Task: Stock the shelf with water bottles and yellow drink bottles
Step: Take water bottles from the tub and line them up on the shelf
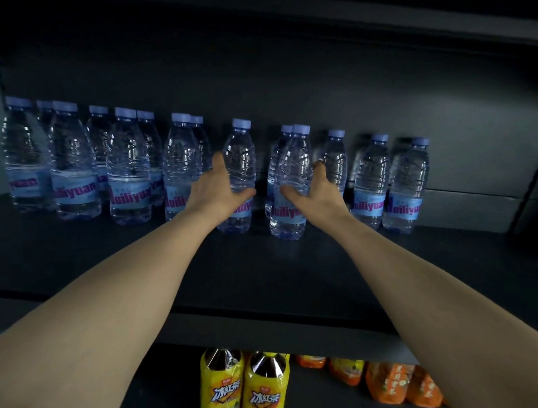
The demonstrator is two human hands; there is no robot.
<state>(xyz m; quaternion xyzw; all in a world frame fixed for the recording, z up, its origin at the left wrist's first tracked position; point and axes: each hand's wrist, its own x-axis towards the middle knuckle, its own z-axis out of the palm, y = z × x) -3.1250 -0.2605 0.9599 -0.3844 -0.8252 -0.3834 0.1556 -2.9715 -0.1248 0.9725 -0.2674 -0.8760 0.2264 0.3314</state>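
Note:
Both arms reach into the dark upper shelf point(234, 272). My left hand point(219, 190) wraps around a clear water bottle point(241, 160) with a lilac cap, standing upright on the shelf. My right hand point(312, 190) grips another water bottle point(290, 169) just to its right, also upright. Several more water bottles point(72, 169) line the shelf to the left and two pairs point(402, 179) stand to the right. On the shelf below, two yellow drink bottles point(245, 391) stand side by side.
Orange-labelled bottles point(397, 384) sit right of the yellow ones on the lower shelf. The upper shelf has bare dark board in front of the water bottles and at its far right end. Another shelf board hangs overhead.

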